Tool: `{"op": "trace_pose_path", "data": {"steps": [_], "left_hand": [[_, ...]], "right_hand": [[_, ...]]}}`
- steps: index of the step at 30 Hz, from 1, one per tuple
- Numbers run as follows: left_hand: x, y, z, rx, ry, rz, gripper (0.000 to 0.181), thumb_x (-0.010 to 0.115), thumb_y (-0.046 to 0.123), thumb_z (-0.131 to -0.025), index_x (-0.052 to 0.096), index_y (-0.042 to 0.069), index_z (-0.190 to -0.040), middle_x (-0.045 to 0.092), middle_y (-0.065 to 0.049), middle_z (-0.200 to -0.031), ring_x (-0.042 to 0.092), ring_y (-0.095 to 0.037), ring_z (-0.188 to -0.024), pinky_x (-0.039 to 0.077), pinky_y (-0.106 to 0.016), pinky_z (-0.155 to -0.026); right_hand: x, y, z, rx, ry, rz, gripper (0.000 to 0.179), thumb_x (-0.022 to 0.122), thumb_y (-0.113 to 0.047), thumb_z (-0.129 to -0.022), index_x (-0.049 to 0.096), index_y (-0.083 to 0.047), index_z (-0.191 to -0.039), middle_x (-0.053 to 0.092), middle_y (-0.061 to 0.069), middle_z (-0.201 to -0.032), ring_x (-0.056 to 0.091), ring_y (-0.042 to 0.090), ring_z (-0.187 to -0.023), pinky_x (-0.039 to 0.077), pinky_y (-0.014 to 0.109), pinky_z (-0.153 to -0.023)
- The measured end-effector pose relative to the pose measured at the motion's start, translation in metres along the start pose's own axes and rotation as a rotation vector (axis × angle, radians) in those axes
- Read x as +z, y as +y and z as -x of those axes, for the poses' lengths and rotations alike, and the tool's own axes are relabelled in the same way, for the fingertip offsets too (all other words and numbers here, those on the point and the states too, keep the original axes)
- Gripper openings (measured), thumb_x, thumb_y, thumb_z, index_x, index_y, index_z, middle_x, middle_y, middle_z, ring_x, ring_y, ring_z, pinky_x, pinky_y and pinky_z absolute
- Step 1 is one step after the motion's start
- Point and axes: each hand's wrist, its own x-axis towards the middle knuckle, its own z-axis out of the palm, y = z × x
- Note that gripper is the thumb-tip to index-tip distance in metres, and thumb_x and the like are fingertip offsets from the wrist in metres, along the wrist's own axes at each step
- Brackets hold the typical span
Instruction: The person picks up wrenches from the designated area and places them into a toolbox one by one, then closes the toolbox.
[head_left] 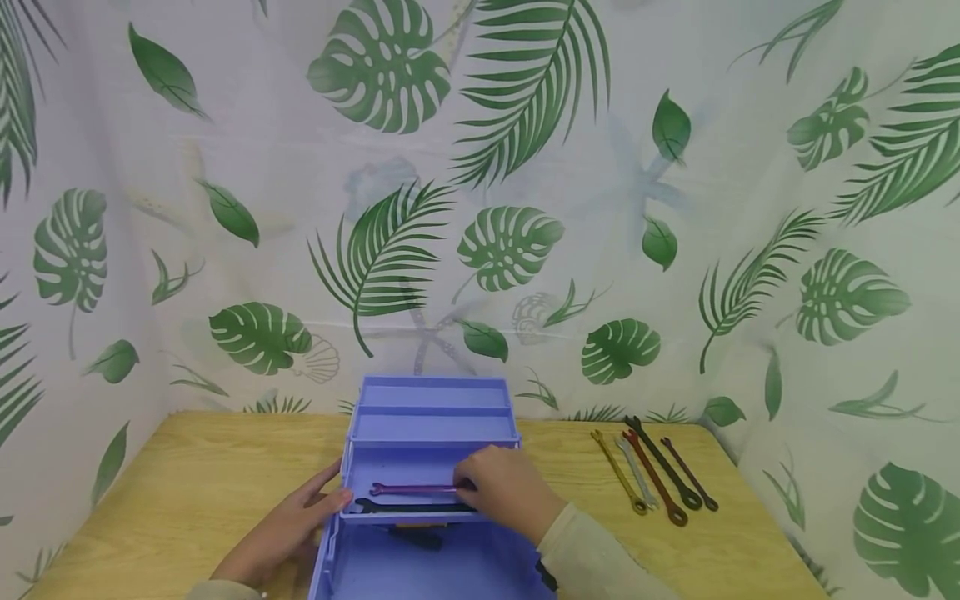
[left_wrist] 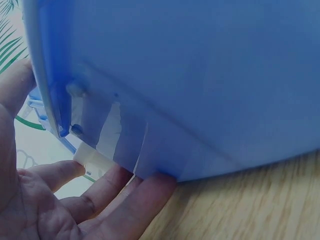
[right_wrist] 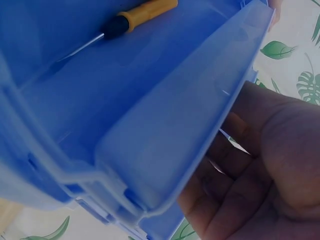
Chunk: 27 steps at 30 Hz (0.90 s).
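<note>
A blue toolbox [head_left: 435,575] stands unfolded on the table, its stepped trays raised toward the back. In its front tray [head_left: 405,517] lie a purple wrench [head_left: 416,489] and a black wrench [head_left: 412,507]. My right hand [head_left: 506,492] reaches into that tray and pinches the right end of the purple wrench; in the right wrist view its curled fingers [right_wrist: 220,175] are partly hidden behind the tray wall. At the toolbox's left side, my left hand [head_left: 288,529] grips the edge, thumb near the tray rim and fingers [left_wrist: 145,200] against the outer wall.
Several wrenches lie on the table's right: a gold one [head_left: 618,472], a silver one [head_left: 636,472], a red one [head_left: 656,479], a large black one [head_left: 663,462] and a small dark red one [head_left: 690,475]. A yellow-handled screwdriver [right_wrist: 150,12] lies in the toolbox bottom. Leaf-patterned cloth [head_left: 547,167] surrounds the table.
</note>
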Motion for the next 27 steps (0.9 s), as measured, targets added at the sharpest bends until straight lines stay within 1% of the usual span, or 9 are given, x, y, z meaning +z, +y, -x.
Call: {"op": "trace_pose_path", "data": {"steps": [3, 10, 17, 21, 27], "left_hand": [[-0.0007, -0.0006, 0.0001, 0.0, -0.006, 0.008, 0.084, 0.059, 0.047, -0.103, 0.017, 0.013, -0.167, 0.039, -0.038, -0.153, 0.067, -0.042, -0.113, 0.06, -0.058, -0.081], [-0.0023, -0.0031, -0.0011, 0.009, -0.026, 0.027, 0.083, 0.059, 0.045, -0.104, 0.016, 0.013, -0.167, 0.038, -0.039, -0.153, 0.066, -0.043, -0.114, 0.06, -0.059, -0.081], [-0.0042, -0.0055, -0.0027, 0.016, -0.048, 0.037, 0.083, 0.057, 0.045, -0.105, 0.014, 0.013, -0.167, 0.04, -0.039, -0.151, 0.067, -0.042, -0.112, 0.06, -0.06, -0.082], [-0.0042, -0.0054, -0.0032, 0.017, -0.051, 0.035, 0.083, 0.057, 0.045, -0.105, 0.013, 0.013, -0.167, 0.042, -0.039, -0.15, 0.068, -0.042, -0.111, 0.06, -0.059, -0.082], [-0.0037, -0.0058, -0.0036, 0.012, -0.046, 0.035, 0.083, 0.058, 0.045, -0.105, 0.014, 0.013, -0.167, 0.039, -0.039, -0.153, 0.066, -0.043, -0.114, 0.059, -0.061, -0.081]], "right_hand": [[0.0007, 0.0001, -0.0003, -0.001, -0.01, 0.013, 0.007, 0.085, -0.025, -0.085, 0.08, -0.022, -0.082, 0.072, -0.012, -0.075, 0.066, 0.006, -0.07, 0.052, 0.028, -0.059], [-0.0004, -0.0027, -0.0003, 0.002, -0.021, -0.035, 0.007, 0.085, -0.024, -0.086, 0.079, -0.019, -0.083, 0.071, -0.01, -0.078, 0.066, 0.008, -0.073, 0.054, 0.028, -0.062], [0.0, -0.0055, -0.0011, 0.012, -0.031, -0.036, 0.007, 0.083, -0.024, -0.088, 0.079, -0.018, -0.086, 0.071, -0.008, -0.08, 0.067, 0.01, -0.074, 0.054, 0.03, -0.063], [0.0007, -0.0055, 0.0, 0.019, -0.035, -0.034, 0.007, 0.082, -0.024, -0.089, 0.079, -0.018, -0.087, 0.071, -0.007, -0.081, 0.068, 0.011, -0.076, 0.055, 0.031, -0.063], [-0.0007, -0.0053, 0.0005, 0.01, -0.035, -0.027, 0.007, 0.082, -0.024, -0.089, 0.079, -0.018, -0.087, 0.07, -0.007, -0.081, 0.067, 0.011, -0.075, 0.054, 0.03, -0.063]]}}
